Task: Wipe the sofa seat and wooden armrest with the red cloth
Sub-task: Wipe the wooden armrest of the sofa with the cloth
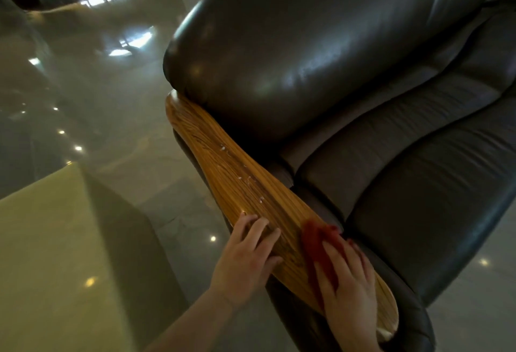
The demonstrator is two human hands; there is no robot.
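1. The red cloth (315, 242) lies on the wooden armrest (223, 167), near its close end, beside the sofa seat (418, 184);
2. the right grip (349, 290) presses flat on the cloth, fingers straight;
3. the left grip (245, 256) rests on the armrest's outer edge, fingers spread and holding nothing.

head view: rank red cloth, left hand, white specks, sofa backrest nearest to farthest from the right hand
1. red cloth, under the right hand
2. left hand, beside it on the wooden armrest
3. white specks, farther up the armrest
4. sofa backrest, at the far end

Glossy floor (83, 86), pale yellow block (42, 254)
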